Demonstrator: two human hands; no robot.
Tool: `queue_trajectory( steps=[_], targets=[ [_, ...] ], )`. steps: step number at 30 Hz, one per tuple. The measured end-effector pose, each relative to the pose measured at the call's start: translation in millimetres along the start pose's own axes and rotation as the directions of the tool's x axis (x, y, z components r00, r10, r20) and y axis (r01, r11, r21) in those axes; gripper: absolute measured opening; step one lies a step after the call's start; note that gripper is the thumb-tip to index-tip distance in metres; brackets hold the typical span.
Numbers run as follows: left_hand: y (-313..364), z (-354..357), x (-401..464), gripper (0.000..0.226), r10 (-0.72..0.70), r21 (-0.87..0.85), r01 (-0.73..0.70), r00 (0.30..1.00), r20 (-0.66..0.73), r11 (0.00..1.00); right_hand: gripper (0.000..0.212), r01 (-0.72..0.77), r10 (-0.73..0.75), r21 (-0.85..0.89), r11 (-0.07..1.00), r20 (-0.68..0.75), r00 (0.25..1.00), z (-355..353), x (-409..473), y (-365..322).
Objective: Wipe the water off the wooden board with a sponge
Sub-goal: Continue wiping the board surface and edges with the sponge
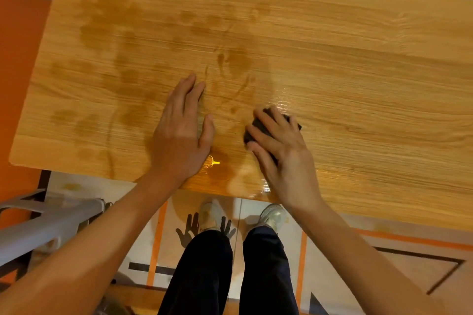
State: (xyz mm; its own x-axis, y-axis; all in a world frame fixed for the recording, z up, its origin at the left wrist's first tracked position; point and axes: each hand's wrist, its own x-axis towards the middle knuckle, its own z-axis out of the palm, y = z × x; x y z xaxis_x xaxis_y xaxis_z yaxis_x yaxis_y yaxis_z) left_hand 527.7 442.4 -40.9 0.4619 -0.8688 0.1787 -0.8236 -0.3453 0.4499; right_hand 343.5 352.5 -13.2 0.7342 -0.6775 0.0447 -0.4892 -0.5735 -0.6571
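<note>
**Clerk:** Patterned floor (332,258), orange and white, beneath; grey metal frame (46,222) at lower left. Principal surface: wooden board (358,71), long axis running left to right across the view, near edge at the person's legs.

**Assessor:** Entry for the sponge?

**Clerk:** Sponge (258,123), dark, lying on the board near its front edge, under the right hand (279,151). Fingers curled over it, grasping and pressing it down.

**Assessor:** The other hand?

**Clerk:** Left hand (179,133), released, fingers straight, palm flat on the board just beside the right, holding nothing. Appears to steady the board.

**Assessor:** Water, location?

**Clerk:** Glossy film (281,102) just beyond and right of the sponge, and along the front edge below it. Darker damp patches (122,64) spread over the left half, up and away from both hands.

**Assessor:** Judgement on the stroke due?

**Clerk:** Most remaining wet lies leftward and farther back. The sponge hand would likely travel along the long axis to the left; the flat hand sits in that path and may need lifting.
</note>
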Motion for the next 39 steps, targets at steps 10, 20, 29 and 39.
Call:
queue_trajectory(
  steps=[10,20,29,39],
  targets=[
    [0.9,-2.0,2.1,0.053,-0.031,0.002,0.031,0.998,0.052,1.000,0.031,-0.194,0.173,-0.087,0.977,-0.207,0.963,8.7,94.3,9.7],
    [0.2,-3.0,3.5,0.057,-0.009,0.060,0.004,0.996,0.085,0.998,0.035,-0.610,0.586,0.131,0.782,-0.489,0.646,-63.3,-34.1,71.6],
    [1.9,-2.2,2.5,0.053,0.006,0.066,-0.010,0.999,0.053,0.998,0.032,-0.180,0.179,0.014,0.984,-0.195,0.964,27.5,-3.6,-21.3],
    [2.5,-1.1,2.6,0.053,0.007,0.096,-0.011,0.999,0.042,0.995,0.026,-0.483,0.588,0.336,0.809,-0.481,0.650,-56.3,-86.9,56.3]
  ],
)
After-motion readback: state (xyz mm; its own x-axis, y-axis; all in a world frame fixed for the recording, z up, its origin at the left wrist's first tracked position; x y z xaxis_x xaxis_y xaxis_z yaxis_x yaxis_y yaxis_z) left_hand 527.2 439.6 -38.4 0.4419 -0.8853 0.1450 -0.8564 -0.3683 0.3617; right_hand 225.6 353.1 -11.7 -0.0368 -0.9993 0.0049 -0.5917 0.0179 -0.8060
